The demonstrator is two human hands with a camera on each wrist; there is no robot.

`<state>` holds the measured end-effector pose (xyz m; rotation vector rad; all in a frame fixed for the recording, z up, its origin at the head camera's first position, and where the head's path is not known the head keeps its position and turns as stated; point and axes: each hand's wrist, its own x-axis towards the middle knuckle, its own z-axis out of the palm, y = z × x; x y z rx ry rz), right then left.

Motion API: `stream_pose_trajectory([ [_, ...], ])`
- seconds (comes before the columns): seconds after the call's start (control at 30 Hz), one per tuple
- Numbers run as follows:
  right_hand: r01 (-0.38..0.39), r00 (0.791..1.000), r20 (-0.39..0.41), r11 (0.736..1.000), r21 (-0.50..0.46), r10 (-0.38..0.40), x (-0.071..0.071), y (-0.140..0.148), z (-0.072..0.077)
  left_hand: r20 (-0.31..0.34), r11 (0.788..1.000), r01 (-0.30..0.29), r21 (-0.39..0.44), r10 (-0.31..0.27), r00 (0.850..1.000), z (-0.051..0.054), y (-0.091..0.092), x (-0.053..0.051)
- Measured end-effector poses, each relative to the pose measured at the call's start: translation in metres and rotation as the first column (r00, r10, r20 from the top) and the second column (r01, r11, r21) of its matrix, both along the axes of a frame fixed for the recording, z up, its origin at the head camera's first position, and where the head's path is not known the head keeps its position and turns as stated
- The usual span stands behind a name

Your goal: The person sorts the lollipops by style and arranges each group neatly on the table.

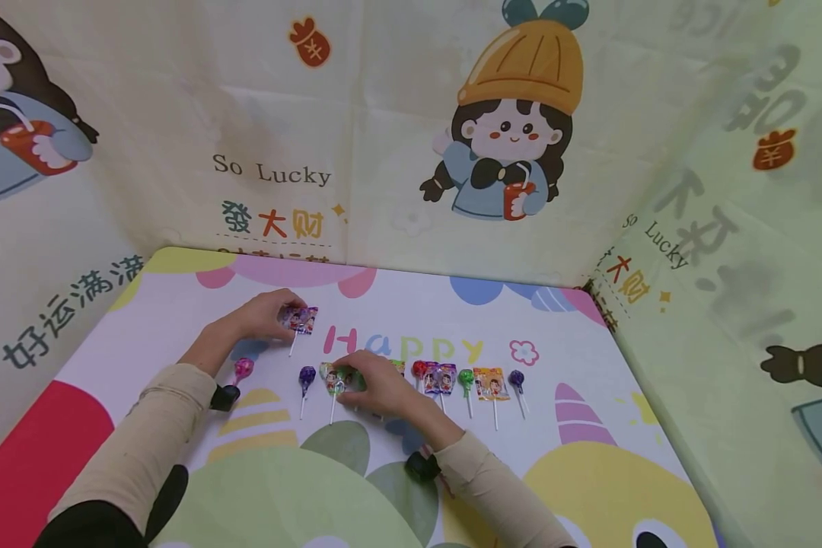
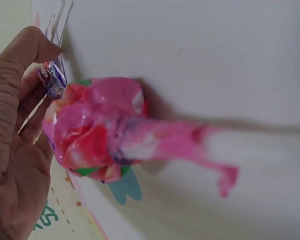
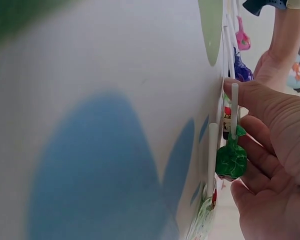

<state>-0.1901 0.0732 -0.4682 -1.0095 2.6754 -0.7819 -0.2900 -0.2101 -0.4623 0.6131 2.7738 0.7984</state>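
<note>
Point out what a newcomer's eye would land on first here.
Probably the cartoon girl in an orange hat, right of centre on the backdrop. Next, the row of bright lollipops across the table, with the right hand over it and the left hand holding a purple-wrapped lollipop farther back. In the left wrist view, a pink lollipop looms large near the middle.

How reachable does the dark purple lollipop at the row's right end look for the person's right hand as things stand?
Probably yes: in the head view nothing covers the dark purple lollipop. The right hand, though, is at a green-wrapped lollipop and would likely have to leave it and swing right.
</note>
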Motion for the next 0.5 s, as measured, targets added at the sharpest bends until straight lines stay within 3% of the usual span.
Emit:
stream_pose_trajectory([
  [0.5,-0.002,1.0,-0.031,0.999,-0.033,0.001,-0.016,-0.001,0.016,-0.008,1.0,0.006,0.007,-0.006,1.0,-0.001,-0.001,0.0],
])
